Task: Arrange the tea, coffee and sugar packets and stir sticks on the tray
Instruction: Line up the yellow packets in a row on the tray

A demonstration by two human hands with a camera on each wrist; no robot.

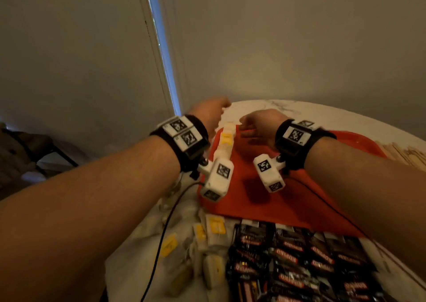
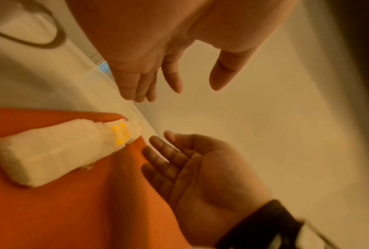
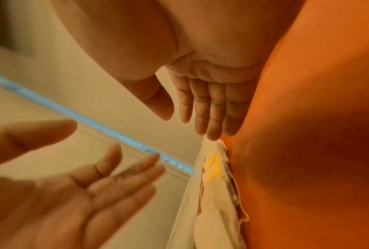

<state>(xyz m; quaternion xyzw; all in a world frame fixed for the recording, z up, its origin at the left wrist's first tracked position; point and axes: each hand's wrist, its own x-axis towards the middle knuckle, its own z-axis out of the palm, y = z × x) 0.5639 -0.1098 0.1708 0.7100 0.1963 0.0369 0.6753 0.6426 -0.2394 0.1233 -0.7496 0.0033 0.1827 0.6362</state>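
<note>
head view: loose tea packets (image 1: 214, 232), black coffee packets (image 1: 299, 262) before tray (image 1: 265, 200)

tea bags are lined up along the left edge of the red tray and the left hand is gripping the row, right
Not quite. The tea bags do lie along the left edge of the red tray, but the left hand grips nothing: the left wrist view shows its fingers straight and clear of the row.
</note>
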